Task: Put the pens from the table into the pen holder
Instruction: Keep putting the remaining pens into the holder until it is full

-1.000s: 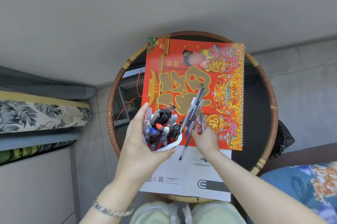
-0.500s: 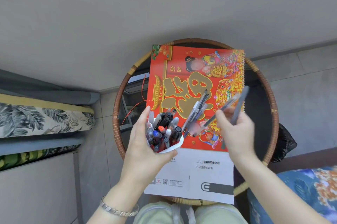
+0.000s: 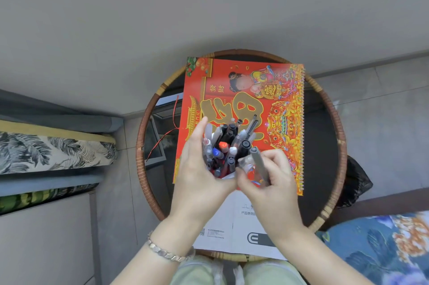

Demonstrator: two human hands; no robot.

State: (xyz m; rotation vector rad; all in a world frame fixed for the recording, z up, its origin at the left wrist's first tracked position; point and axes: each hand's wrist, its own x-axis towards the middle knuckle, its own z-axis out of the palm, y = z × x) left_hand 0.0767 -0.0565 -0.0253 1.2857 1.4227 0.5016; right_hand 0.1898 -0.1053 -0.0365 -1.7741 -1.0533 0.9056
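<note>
A: status on the pens?

B: R hand [image 3: 269,182] grip is clenched on a small bundle, a grey pen [image 3: 258,164] plus at least one clear one beside it. Can't tell exact count, fingers cover the lower barrels.

A: holder?

B: pen holder [image 3: 228,176] is in L hand [image 3: 202,175], grip wrapped round it, lifted off the counter [image 3: 325,145]. Only a sliver of white rim shows between the two hands. Already packed w/ pens [image 3: 222,145], caps up.

A: key relation?

B: holder mouth sits just left of the R-hand bundle, the hands nearly touching. Grey pen's long axis runs up-left to down-right in view, capped top end leaning toward the holder, right next to a black cap at its right edge. Lower end is buried in the R grip, so can't see which tip leads.

A: so next move?

B: my read: bundle needs to go more upright, shift slightly left, then drop in. R hand does the inserting, L only steadies.

A: risk?

B: holder looks crowded. Free gap seems to be on the right side nearest R hand, not sure it fits all at once. Could jam on standing caps.

A: anything left on counter?

B: 1 dark pen [image 3: 251,126] lying on the red calendar [image 3: 278,122] just past the holder, axis diagonal. Probably not the last trip.
</note>
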